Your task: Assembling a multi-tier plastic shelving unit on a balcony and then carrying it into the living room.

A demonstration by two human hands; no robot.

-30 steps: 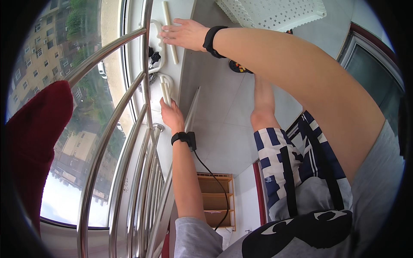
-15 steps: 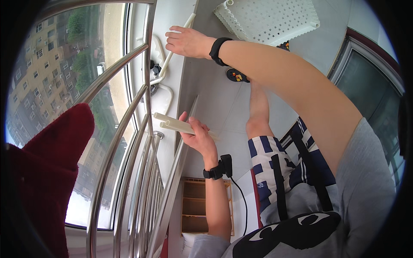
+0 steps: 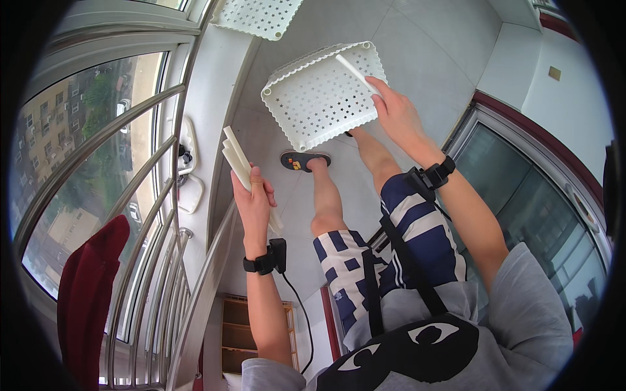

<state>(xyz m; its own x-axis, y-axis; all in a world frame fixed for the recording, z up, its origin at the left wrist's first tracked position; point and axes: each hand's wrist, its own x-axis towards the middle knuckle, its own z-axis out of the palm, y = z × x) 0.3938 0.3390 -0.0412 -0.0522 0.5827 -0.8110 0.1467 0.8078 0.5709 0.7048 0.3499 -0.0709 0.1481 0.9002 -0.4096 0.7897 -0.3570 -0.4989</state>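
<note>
- I see the left fingers (image 3: 257, 182) wrapped round a bundle of white tubes (image 3: 237, 159), ends jutting out past both sides of the grip.
- The right fingers (image 3: 384, 98) grip a single white tube (image 3: 354, 72), pointing away over a white star-holed tray (image 3: 312, 104); I cannot tell whether they touch.
- A second tray (image 3: 257, 15) lies well beyond the left fingers.

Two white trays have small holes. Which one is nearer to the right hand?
The lower tray: the tube in the right hand overlaps it in view. The upper tray lies farther left, cut off by the picture's top edge.
</note>
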